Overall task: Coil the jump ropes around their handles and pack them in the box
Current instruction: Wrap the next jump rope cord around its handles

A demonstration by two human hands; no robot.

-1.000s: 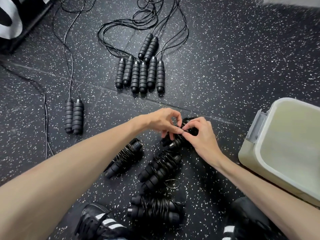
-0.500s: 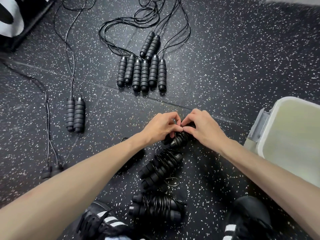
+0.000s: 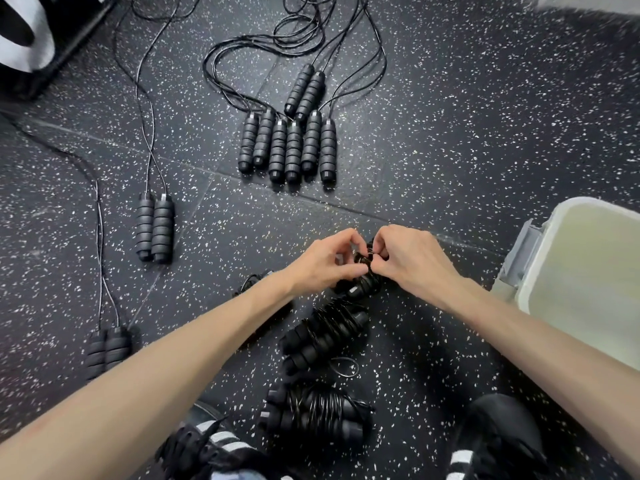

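Your left hand (image 3: 323, 263) and right hand (image 3: 412, 259) both pinch the cord loops on the wound jump rope (image 3: 363, 284), fingertips meeting over its far end. Both sets of fingers are curled tight on the cord; the bundle rests on the floor (image 3: 485, 133) under your hands.

Versus half a second ago: your hands sit in nearly the same spot and the pinch looks unchanged. More of the second loose handle pair now shows, at lower left.

Relative to the wound jump rope:
- Just nearer you: a finished coil (image 3: 323, 336), with a small cord loop sticking out beside it.
- Nearer still, between your shoes: another finished coil (image 3: 315, 412).
- Left, mostly hidden by your left forearm: one more bundle (image 3: 258, 280).
- Right: the box (image 3: 581, 271), open, nothing visible inside it.
- Far side: eight uncoiled handles (image 3: 289, 147) grouped together, cords trailing away.
- Far left: a loose handle pair (image 3: 154, 230); second loose handle pair (image 3: 109, 351) closer to you.
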